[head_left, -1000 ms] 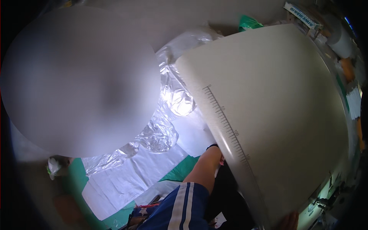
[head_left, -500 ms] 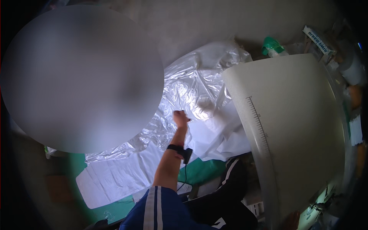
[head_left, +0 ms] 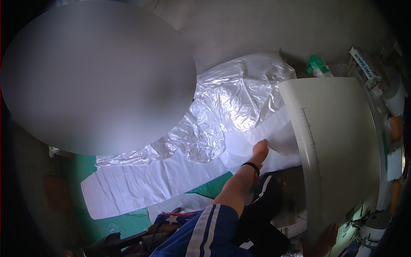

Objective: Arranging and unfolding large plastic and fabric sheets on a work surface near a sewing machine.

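My left hand [head_left: 260, 148] reaches forward, fingers closed on the edge of a thin white fabric sheet [head_left: 280, 136]. Part of this sheet is raised and runs toward the pale work table at the right. Behind it lies a heap of shiny clear plastic sheeting [head_left: 239, 92], crumpled and glossy. A long white fabric piece [head_left: 145, 184] stretches to the left over a green surface. My right hand [head_left: 326, 240] is dim at the lower right, on the near edge of the table, with its fingers seemingly stretched out.
The pale table [head_left: 342, 145] has a printed scale along its left edge. A sewing machine [head_left: 370, 231] is partly visible at its near right. A green bag [head_left: 317, 64] and a white-blue box [head_left: 364, 64] stand beyond the table. A blurred grey oval hides the upper left.
My left hand has moved right, from beside the shiny plastic to the white sheet near the table. The white sheet's edge has been lifted. The whole view has shifted somewhat.
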Demonstrator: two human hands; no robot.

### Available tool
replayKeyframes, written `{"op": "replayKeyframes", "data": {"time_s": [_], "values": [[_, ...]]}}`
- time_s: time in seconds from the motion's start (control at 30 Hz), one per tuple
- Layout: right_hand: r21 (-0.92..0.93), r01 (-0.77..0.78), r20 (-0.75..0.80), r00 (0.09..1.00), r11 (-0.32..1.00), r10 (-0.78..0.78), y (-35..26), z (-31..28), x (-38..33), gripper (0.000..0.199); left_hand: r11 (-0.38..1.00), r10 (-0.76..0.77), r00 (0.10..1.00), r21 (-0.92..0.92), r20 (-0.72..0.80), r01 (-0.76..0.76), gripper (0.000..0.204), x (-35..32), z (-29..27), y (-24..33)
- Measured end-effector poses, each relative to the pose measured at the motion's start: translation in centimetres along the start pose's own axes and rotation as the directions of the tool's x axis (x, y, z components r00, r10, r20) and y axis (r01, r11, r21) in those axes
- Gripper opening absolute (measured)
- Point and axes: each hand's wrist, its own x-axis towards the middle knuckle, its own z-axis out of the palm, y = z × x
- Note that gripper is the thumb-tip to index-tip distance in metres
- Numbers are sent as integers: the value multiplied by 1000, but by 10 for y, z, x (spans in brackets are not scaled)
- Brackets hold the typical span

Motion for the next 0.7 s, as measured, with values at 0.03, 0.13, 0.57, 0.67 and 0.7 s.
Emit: {"op": "replayKeyframes", "data": {"time_s": [0.03,0.13,0.57,0.67,0.7], "values": [[15,8,-3,1000,1000,-8,-4,1,0,88,1000,-16,1000,8,-15,16,32,4,-4,-6],[17,-4,7,1000,1000,3,-6,0,-1,87,979,-70,963,-202,-259,17,25,8,-20,-5],[-83,24,-26,999,996,-26,-14,-8,-18,80,823,52,844,-456,-533,-339,32,-84,-227,62],[-96,-4,-39,999,995,0,-17,3,-18,79,599,797,604,-145,9,-788,24,-142,-154,81],[-95,-28,-76,997,995,21,-20,4,-18,79,202,966,247,-368,-79,-908,24,-187,-159,90]]}}
